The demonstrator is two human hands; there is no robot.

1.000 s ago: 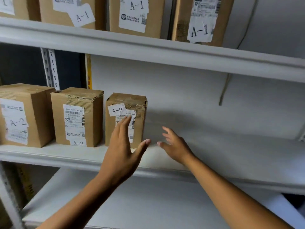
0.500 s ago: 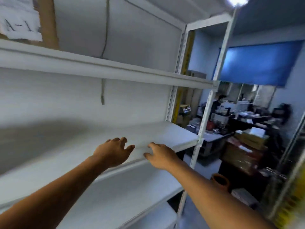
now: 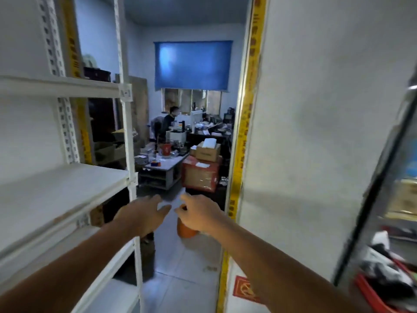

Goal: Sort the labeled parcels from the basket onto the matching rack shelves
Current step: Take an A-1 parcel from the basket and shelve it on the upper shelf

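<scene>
The red basket (image 3: 381,297) sits at the lower right corner of the view, only its rim and part of its inside showing, with dark and white wrapped parcels (image 3: 383,265) heaped in it; their labels cannot be read. The white rack (image 3: 126,136) stands at the left, and the stretches of its shelves that show here carry nothing. Taking the rack's front post as the landmark, both hands float in the air just right of it, at about the height of its middle shelf's edge, touching neither rack nor basket.

The left hand (image 3: 141,214) is nearest the post, back upward, fingers spread loosely forward; its grip is wide and holds nothing. The right hand (image 3: 198,214) is just beside it, farther from the post, fingers bent a little and relaxed, grip likewise slack with nothing in it. The two hands are close together but apart.

On the floor below the right hand, partly hidden by it, stands an orange pot (image 3: 185,231). Right of the post past the hands, a white panel (image 3: 316,132) with a yellow edge strip (image 3: 246,123) fills much of the view. Beyond the post, down the aisle, are a red carton (image 3: 200,177) with brown boxes stacked on it, a cluttered counter (image 3: 162,163), a seated person (image 3: 169,120) and a blue blind (image 3: 193,65) on the far wall.
</scene>
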